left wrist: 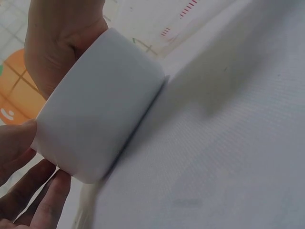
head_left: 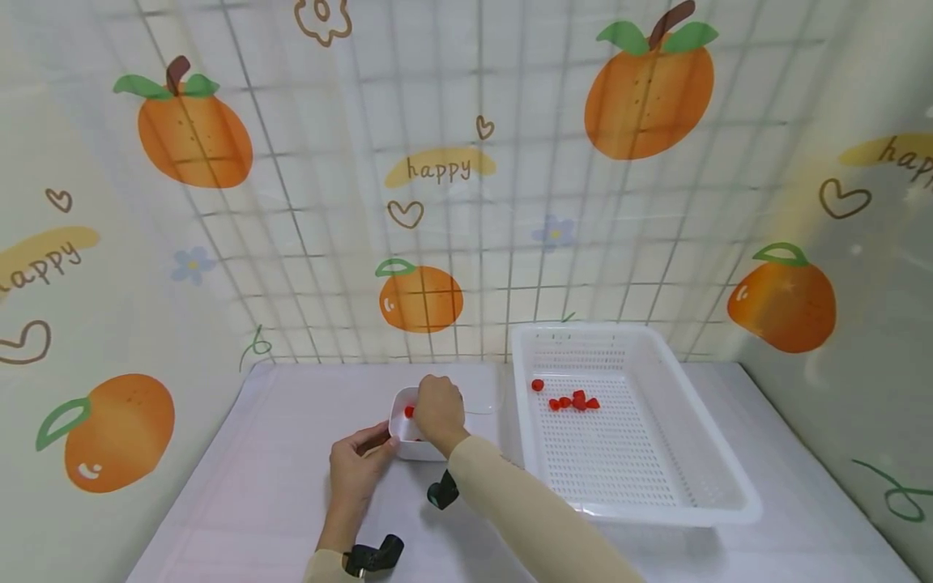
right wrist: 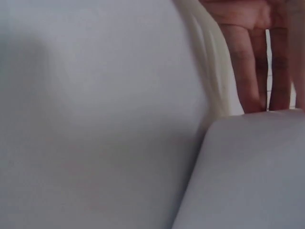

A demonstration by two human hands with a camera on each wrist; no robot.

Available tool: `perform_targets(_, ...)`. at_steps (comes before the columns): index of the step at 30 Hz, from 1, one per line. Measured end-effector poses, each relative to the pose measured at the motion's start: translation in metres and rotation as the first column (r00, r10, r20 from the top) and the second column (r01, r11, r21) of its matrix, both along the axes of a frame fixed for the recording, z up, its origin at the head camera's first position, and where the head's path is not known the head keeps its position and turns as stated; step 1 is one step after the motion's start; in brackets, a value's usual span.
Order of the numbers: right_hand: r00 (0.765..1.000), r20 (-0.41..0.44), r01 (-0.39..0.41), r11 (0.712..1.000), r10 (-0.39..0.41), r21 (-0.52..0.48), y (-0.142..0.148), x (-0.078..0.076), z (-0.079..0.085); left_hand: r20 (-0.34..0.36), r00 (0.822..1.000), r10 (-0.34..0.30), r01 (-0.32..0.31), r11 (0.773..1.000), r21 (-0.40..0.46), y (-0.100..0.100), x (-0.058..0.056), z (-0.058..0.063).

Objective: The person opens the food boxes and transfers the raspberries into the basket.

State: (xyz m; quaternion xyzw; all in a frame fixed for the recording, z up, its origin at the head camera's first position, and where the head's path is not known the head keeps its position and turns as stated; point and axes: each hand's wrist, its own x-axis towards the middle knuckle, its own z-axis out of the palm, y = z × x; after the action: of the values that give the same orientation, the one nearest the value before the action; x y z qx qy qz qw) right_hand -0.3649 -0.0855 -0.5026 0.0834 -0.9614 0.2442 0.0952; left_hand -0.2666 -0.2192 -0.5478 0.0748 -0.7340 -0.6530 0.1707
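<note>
A small white box (head_left: 421, 451) with rounded corners stands on the table, and part of a red piece (head_left: 410, 411) shows inside it. My left hand (head_left: 355, 474) holds the box at its near left corner; in the left wrist view the thumb lies by the rim and the fingertips (left wrist: 61, 179) touch the wall. Above the box is my right hand (head_left: 440, 411), bent down with its fingers reaching inside. The box and the back of the hand hide those fingertips, so whatever they may hold cannot be seen.
To the right stands a large white perforated basket (head_left: 710, 453) with several small red pieces (head_left: 579, 402) on its floor. A clear, thin-edged lid or tray (head_left: 483, 390) lies behind the box. A printed curtain (head_left: 437, 227) over a wire grid closes off the back.
</note>
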Motion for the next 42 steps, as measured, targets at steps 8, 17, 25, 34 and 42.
perform_targets(8, 1.0, 0.014, 0.018, 0.996, -0.02, 0.09, 0.003, -0.001, 0.002, -0.009, 1.0, 0.003, -0.003, 1.0, -0.008, 0.007, -0.001, 0.004)
perform_targets(17, 0.999, 0.032, -0.027, 0.999, 0.027, -0.026, 0.01, 0.002, 0.008, -0.009, 1.0, 0.0, 0.0, 1.0, -0.028, 0.007, -0.001, 0.002)
perform_targets(25, 0.997, 0.007, -0.068, 0.965, 0.073, -0.253, 0.015, 0.008, 0.028, 0.012, 1.0, 0.005, -0.004, 0.999, -0.036, 0.006, 0.001, 0.002)
perform_targets(34, 0.995, 0.069, -0.038, 0.924, 0.07, -0.381, 0.032, 0.008, 0.044, 0.025, 1.0, 0.015, -0.013, 0.998, -0.058, 0.004, 0.0, -0.002)
perform_targets(42, 0.988, 0.139, 0.02, 0.861, 0.059, -0.508, 0.057, 0.004, 0.063, 0.045, 0.998, 0.034, -0.032, 0.998, -0.052, 0.004, 0.003, -0.001)
